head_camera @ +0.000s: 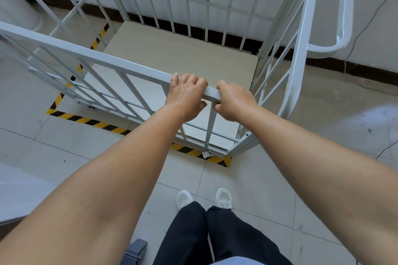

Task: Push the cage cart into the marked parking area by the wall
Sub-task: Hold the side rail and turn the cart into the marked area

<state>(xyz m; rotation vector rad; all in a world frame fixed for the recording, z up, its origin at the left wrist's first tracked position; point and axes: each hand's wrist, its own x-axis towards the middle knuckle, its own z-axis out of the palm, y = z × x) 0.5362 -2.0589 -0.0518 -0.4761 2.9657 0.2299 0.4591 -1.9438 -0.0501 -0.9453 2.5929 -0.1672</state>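
Observation:
A white metal cage cart (pixel 90 58) with barred sides and a pale wooden floor stands against the white wall. Yellow-and-black striped tape (pixel 86 119) marks the parking area on the tiles; the cart's base sits within its left and front lines. My left hand (pixel 185 95) and my right hand (pixel 233 101) grip the top rail of the near side panel, side by side close to its right end. A curved tube handle (pixel 344 13) sticks out from the cart's right side.
The wall with its dark skirting (pixel 355 69) runs right behind the cart. A thin cable (pixel 370 21) hangs down the wall at the right. My feet in white shoes (pixel 204 199) stand on the tiles just behind the tape.

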